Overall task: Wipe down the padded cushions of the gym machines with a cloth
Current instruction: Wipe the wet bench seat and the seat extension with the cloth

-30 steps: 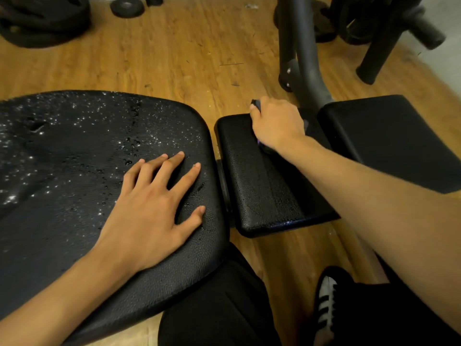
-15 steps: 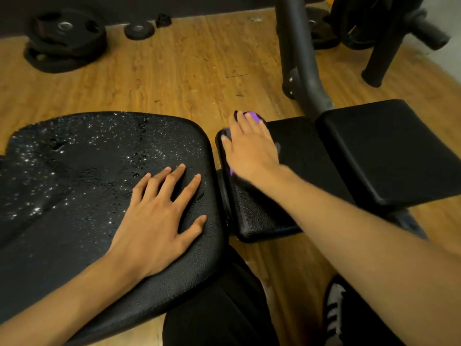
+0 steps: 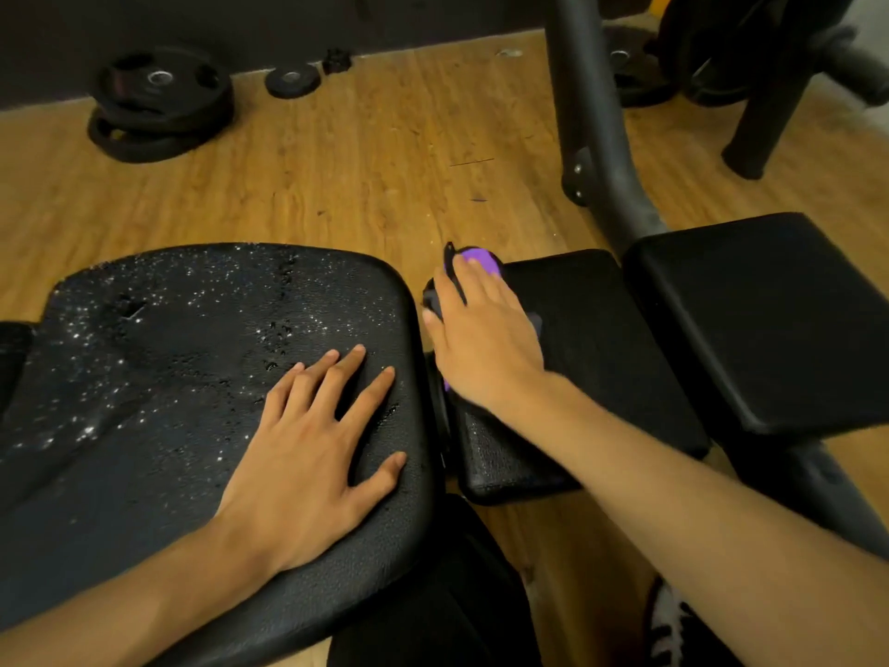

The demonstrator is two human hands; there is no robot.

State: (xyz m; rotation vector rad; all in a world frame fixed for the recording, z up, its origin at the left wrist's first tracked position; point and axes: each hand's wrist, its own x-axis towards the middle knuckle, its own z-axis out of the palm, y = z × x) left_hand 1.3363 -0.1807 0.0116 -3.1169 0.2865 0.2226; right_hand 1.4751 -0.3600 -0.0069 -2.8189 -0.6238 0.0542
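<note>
Gym with wood floor [image 3: 361,161], dark wall [image 3: 240,21], stacked plates [image 3: 158,103] beside it. Left hand [image 3: 308,454] flat on droplet-covered seat [image 3: 168,353], fingers spread and released. Right hand [image 3: 481,339] flat too, fingers straight, pressing purple cloth [image 3: 478,259] onto far left corner of narrow pad [image 3: 601,339] just right of seat. Pad's long axis near to far.

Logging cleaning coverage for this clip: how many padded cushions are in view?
3. A large droplet-covered cushion under the left hand; a narrow middle cushion under the right hand and cloth; a third cushion far right. A dark edge at far left may be another.
</note>
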